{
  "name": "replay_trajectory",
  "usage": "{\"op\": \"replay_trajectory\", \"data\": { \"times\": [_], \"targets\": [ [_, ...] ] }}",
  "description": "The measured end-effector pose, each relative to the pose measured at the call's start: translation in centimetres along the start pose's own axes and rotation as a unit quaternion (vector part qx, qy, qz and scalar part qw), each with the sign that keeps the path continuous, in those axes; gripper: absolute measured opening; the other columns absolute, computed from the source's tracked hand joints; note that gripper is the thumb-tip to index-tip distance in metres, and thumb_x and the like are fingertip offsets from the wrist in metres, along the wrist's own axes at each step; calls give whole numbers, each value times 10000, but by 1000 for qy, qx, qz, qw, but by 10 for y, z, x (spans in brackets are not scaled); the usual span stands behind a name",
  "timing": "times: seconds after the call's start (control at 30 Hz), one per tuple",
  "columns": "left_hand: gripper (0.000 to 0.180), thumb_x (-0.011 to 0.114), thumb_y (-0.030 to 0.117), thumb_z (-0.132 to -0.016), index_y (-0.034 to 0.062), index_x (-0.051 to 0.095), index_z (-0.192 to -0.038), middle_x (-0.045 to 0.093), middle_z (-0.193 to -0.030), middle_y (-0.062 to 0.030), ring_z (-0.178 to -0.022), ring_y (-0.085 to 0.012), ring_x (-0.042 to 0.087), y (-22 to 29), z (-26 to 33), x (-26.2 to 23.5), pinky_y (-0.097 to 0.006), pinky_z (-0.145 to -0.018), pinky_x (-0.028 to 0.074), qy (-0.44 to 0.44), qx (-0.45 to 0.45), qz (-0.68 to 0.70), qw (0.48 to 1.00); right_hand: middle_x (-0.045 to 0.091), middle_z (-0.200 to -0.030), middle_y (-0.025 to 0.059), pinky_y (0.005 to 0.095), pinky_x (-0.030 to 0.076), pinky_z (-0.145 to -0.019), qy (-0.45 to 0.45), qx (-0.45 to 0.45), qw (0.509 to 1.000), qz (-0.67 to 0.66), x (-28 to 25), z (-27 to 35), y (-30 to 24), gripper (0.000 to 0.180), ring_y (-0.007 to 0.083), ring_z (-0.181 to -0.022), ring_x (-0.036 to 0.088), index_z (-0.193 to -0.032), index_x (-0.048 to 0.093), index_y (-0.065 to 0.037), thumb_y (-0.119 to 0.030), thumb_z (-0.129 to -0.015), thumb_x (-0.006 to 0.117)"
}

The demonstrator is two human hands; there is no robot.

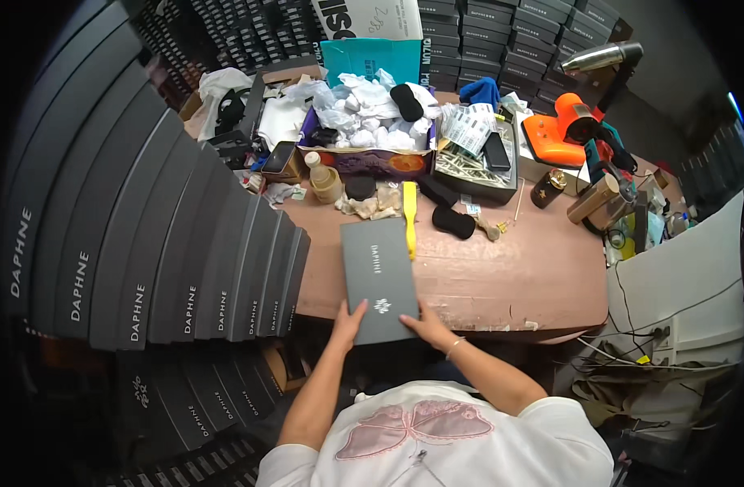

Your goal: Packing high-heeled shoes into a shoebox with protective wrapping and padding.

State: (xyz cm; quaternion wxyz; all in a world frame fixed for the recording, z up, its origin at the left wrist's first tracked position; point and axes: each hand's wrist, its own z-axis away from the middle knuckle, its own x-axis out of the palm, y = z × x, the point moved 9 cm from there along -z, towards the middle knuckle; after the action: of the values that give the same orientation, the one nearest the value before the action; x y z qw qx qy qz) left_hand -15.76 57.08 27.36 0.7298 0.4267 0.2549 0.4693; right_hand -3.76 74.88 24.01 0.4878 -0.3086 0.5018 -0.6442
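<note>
A dark grey shoe box (378,276), lid on, lies at the front edge of the table with its near end sticking out past it. My left hand (350,322) grips its left side near the close end, thumb on top. On the opposite side my right hand (427,325) holds it the same way, the fingers hidden underneath. Just beyond the box's far right corner is a yellow flat-handled tool (410,213), perhaps a brush. Black sponge-like pads (453,222) and a pale crumpled cloth (372,203) lie behind it.
Stacked grey shoe boxes (169,235) rise close on my left. At the back of the brown table (502,284) stand a carton (388,162) of crumpled white paper, a tray (469,183) of thin sticks, a bottle (323,180), a black can (548,188) and an orange device (554,138).
</note>
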Motion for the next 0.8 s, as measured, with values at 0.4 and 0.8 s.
{"op": "replay_trajectory", "data": {
  "times": [0.4, 0.8],
  "targets": [
    [490, 730, 274, -823, -39, 544, -1152, 593, -1101, -117, -1005, -194, 577, 25, 4, 69, -304, -849, 473, -66, -162, 96, 980, 612, -924, 93, 290, 517, -754, -45, 284, 938, -192, -86, 24, -20, 487, 173, -820, 625, -1114, 506, 6, -254, -795, 766],
    [882, 708, 340, -829, 51, 196, -1485, 266, -1473, -275, -1332, -424, 337, 140, -17, -57, -449, -1084, 301, -77, 149, -353, 921, 545, -1250, 218, 402, 433, -976, -107, -204, 949, 216, 63, 33, -210, 649, 353, -1122, 556, -1310, 433, 26, -220, -792, 737]
  ]
}}
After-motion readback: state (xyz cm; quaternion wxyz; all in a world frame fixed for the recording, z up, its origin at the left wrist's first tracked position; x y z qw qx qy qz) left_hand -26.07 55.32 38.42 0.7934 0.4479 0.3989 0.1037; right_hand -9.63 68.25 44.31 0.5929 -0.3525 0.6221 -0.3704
